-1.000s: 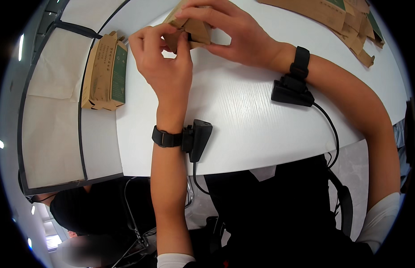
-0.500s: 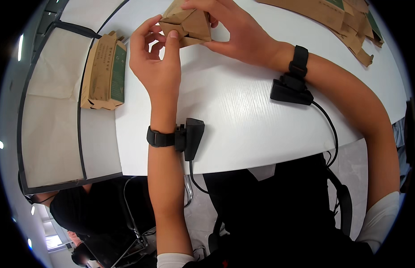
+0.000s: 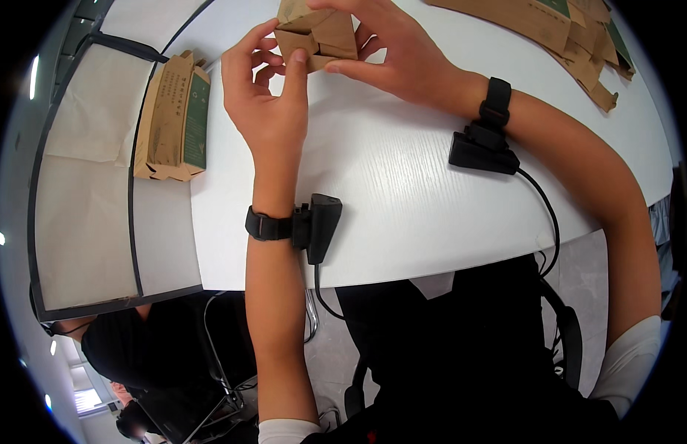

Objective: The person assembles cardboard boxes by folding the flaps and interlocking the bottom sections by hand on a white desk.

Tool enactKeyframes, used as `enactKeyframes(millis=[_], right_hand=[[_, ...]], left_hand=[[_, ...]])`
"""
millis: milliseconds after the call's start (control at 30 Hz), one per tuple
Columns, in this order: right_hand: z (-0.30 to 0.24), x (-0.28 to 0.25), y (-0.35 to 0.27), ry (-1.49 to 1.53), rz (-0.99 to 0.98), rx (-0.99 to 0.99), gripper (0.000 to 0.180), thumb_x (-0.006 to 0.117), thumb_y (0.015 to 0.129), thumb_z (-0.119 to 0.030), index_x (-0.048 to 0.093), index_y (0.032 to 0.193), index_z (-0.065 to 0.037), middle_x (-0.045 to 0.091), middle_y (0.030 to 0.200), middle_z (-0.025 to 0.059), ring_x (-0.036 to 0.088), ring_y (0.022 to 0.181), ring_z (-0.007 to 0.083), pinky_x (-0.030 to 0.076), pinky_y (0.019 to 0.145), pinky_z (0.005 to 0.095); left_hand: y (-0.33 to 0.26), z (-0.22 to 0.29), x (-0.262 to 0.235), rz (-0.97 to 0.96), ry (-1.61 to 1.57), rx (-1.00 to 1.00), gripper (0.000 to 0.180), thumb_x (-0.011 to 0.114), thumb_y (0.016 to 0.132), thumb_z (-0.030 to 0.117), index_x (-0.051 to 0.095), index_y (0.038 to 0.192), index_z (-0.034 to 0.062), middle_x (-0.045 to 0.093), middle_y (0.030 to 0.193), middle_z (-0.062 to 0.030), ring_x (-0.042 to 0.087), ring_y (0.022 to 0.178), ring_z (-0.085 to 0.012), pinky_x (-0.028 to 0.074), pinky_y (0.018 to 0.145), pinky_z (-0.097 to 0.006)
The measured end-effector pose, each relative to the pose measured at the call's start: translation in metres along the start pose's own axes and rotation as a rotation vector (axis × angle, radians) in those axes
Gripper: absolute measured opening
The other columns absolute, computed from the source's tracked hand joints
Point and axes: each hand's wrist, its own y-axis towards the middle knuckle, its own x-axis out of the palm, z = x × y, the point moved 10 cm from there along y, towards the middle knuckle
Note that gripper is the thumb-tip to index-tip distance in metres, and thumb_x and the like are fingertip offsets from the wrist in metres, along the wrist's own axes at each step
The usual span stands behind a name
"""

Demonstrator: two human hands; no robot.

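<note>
White table (image 3: 403, 185) lay under both hands; left hand (image 3: 266, 103) had shifted to pinch the box (image 3: 317, 33) the right hand (image 3: 403, 59) gripped, folding underway.

White table (image 3: 403, 192) — grey floor (image 3: 580, 274)

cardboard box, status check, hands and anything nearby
Left hand and right hand both grip the small cardboard box, raised over the white table. Folded carton lies left, flat cartons right, both apart.
</note>
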Motion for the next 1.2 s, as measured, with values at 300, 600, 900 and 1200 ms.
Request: enactKeyframes(millis=[300,600,900,1200], right_hand=[[-0.003,0.003,0.0,0.031,-0.069,0.064,0.072,0.08,0.087,-0.008,0.044,0.149,-0.005,0.043,0.147,0.0152,0.066,0.097,0.021,0.058,0.073,0.0288],[0.013,0.0,-0.002,0.152,-0.027,0.266,0.083,0.078,0.085,0.001,0.035,0.155,-0.01,0.032,0.158,0.0198,0.064,0.111,0.0249,0.059,0.083,0.0292],[0.02,0.012,-0.005,0.417,-0.05,0.288,0.059,0.053,0.106,-0.014,0.029,0.16,-0.009,0.02,0.166,0.0223,0.058,0.126,0.0231,0.057,0.094,0.031],[0.022,0.008,-0.013,0.355,-0.018,0.315,0.065,0.059,0.104,-0.007,0.029,0.161,-0.007,0.02,0.167,0.0174,0.059,0.123,0.0204,0.057,0.095,0.0296]], left_hand=[[-0.002,-0.001,0.0,0.016,0.088,-0.02,0.042,0.079,0.086,-0.005,0.065,0.125,0.0043,0.057,0.109,-0.0017,0.056,0.092,-0.0101,0.055,0.083,-0.025],[-0.001,0.001,-0.003,-0.019,0.057,0.023,0.042,0.071,0.097,0.006,0.064,0.138,0.0064,0.06,0.122,-0.0053,0.059,0.102,-0.0123,0.056,0.082,-0.026],[-0.002,-0.004,-0.002,0.019,-0.023,-0.023,0.048,0.069,0.099,0.009,0.059,0.145,0.0086,0.059,0.134,-0.0117,0.061,0.118,-0.0198,0.06,0.091,-0.031],[-0.004,0.0,-0.013,0.095,-0.113,-0.134,0.039,0.077,0.09,0.005,0.068,0.127,-0.0002,0.07,0.121,-0.0103,0.068,0.112,-0.0193,0.062,0.084,-0.03]])
